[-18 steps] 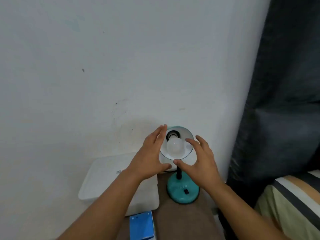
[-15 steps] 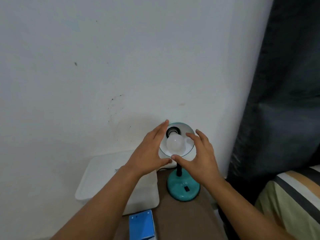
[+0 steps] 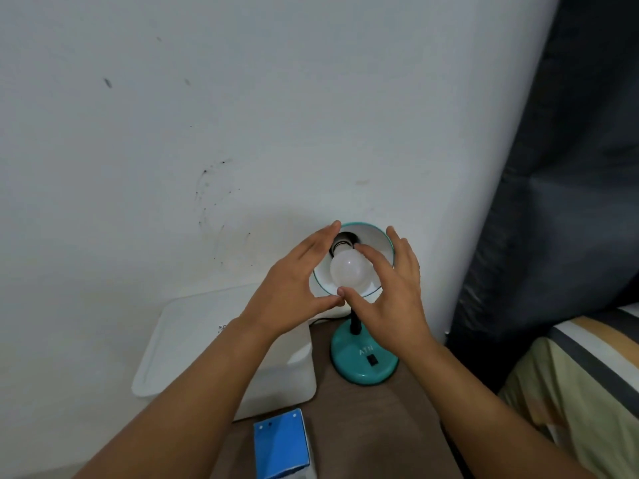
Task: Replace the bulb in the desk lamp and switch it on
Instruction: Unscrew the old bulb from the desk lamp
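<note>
Your two hands cup the lamp's head from either side. Your left hand [image 3: 294, 292] has fingers extended, nearly straight, along the left rim of the shade [image 3: 380, 243], its thumb reaching under toward the other thumb. Between your hands sits the bulb [image 3: 349, 271], frosted white and round, seated in the dark socket at the back of the shade and unlit. Your right hand [image 3: 390, 292] curves around the bulb's right side, a finger lying across the glass and the thumb at its lower edge; whether the grip has fully closed on it cannot be told.

Below your hands the black neck drops to the teal base [image 3: 363, 361], which carries a small dark switch [image 3: 371, 360] on top. Left of your grip is a white plastic box [image 3: 193, 344]; nearer you, below your left forearm, a blue carton [image 3: 280, 444] stands on the brown table [image 3: 380, 426].

The bulb is probably light, smooth and slippery, and may crack under pressure. Take it around its widest part with spread fingertips, and steady the shade so the thin neck does not twist.
</note>
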Demonstrator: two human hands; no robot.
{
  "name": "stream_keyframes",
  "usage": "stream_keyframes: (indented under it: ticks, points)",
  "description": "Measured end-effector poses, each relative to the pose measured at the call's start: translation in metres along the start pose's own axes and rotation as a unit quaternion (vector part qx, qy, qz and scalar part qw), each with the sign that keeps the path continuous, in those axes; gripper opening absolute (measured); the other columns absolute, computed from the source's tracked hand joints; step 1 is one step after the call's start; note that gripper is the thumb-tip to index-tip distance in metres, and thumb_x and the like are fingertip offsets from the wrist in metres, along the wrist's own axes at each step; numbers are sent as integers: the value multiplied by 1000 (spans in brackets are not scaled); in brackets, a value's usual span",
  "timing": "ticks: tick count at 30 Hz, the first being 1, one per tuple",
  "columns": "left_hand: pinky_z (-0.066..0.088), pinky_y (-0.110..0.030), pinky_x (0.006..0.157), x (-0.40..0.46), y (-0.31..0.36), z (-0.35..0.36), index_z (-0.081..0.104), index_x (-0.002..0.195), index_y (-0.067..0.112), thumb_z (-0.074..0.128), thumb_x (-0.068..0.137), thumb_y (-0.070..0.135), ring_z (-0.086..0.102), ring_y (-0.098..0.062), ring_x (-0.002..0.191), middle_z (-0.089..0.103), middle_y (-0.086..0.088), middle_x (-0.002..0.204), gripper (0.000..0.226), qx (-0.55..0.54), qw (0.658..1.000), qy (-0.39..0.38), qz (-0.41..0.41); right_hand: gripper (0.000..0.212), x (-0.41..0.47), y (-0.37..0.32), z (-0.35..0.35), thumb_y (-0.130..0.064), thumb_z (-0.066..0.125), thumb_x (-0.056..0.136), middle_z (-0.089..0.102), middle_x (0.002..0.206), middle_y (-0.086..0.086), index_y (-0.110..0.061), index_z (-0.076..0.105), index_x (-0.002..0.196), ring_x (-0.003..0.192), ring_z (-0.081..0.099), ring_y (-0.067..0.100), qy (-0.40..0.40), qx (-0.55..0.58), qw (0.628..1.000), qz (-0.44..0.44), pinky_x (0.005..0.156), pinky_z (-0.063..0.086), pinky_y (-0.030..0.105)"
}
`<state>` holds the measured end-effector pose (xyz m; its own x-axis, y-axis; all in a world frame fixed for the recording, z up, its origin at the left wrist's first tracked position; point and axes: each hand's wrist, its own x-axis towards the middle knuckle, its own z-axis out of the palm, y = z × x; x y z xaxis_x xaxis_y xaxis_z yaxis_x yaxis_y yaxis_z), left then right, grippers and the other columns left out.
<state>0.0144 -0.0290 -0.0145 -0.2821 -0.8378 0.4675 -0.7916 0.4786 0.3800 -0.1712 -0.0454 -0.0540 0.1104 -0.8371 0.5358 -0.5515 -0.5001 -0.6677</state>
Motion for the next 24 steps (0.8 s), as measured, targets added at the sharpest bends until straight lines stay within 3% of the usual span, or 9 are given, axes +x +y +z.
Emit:
stream_keyframes:
  ticks: [3, 6, 8, 11, 12, 15, 17, 21, 24]
  points:
    - [17, 1, 105, -1, -1, 1, 14, 156, 38, 87, 74, 31, 18, 20, 137, 21, 30, 155, 110, -6, 1000, -4, -6, 69, 0, 2, -5, -36, 74, 76, 0, 163, -9, -44, 43, 137, 149, -1, 21, -21, 25, 999, 3, 115, 10, 36]
    - [18, -1, 108, -1, 0, 1, 15, 157, 36, 84, 77, 38, 18, 19, 138, 24, 25, 158, 106, -6, 1000, -2, -7, 77, 0, -2, -5, -44, 81, 70, 2, 162, -11, -42, 40, 135, 148, 5, 15, -29, 36, 998, 39, 112, 17, 31]
    - [20, -3, 109, -1, 1, 1, 14, 157, 35, 81, 79, 40, 18, 18, 139, 24, 23, 159, 103, -8, 1000, -3, -9, 79, 1, -6, -3, -53, 82, 63, 15, 160, -7, -39, 42, 130, 145, 16, 14, -21, 60, 996, 66, 111, 23, 29]
    - [21, -4, 109, -2, 1, 2, 13, 157, 39, 83, 78, 38, 19, 19, 138, 24, 25, 158, 106, -10, 1000, 0, -16, 69, 3, -10, 0, -59, 78, 62, 42, 143, -3, -39, 47, 120, 131, 40, 16, -8, 75, 995, 70, 106, 40, 38]
    - [21, -4, 109, -3, 0, 1, 12, 156, 40, 84, 77, 38, 19, 21, 136, 23, 26, 156, 106, -11, 1000, 2, -18, 65, 3, -11, 0, -54, 79, 65, 43, 140, -3, -40, 47, 121, 129, 42, 15, -13, 83, 994, 66, 104, 41, 34]
    - [22, -3, 107, -4, -1, 0, 8, 154, 45, 85, 75, 40, 17, 25, 133, 18, 35, 152, 110, -3, 1000, 0, -19, 63, 3, -12, -3, -24, 78, 76, 36, 140, -3, -40, 47, 129, 127, 42, 10, -53, 120, 990, 50, 95, 32, 2]
    - [25, -6, 108, -5, -1, -1, 7, 154, 46, 85, 74, 40, 16, 26, 132, 16, 36, 151, 111, -1, 1000, -4, -22, 64, 4, -13, -6, -15, 74, 78, 34, 139, -3, -43, 46, 129, 124, 42, 5, -81, 139, 986, 48, 87, 30, -6]
    - [36, -21, 113, -7, 1, -2, 10, 156, 43, 82, 77, 44, 24, 14, 138, 21, 29, 156, 107, -6, 1000, -1, -26, 75, 5, -15, -7, -23, 83, 70, 35, 136, -7, -37, 39, 129, 114, 36, -17, -79, 158, 983, 48, 84, 30, -5]
    - [42, -31, 111, -6, 4, -4, 12, 156, 42, 83, 77, 40, 27, 10, 139, 23, 27, 156, 106, -7, 1000, -2, -24, 78, 4, -20, -6, -39, 87, 63, 42, 128, -12, -31, 42, 125, 109, 43, -3, -36, 140, 985, 93, 77, 34, 2]
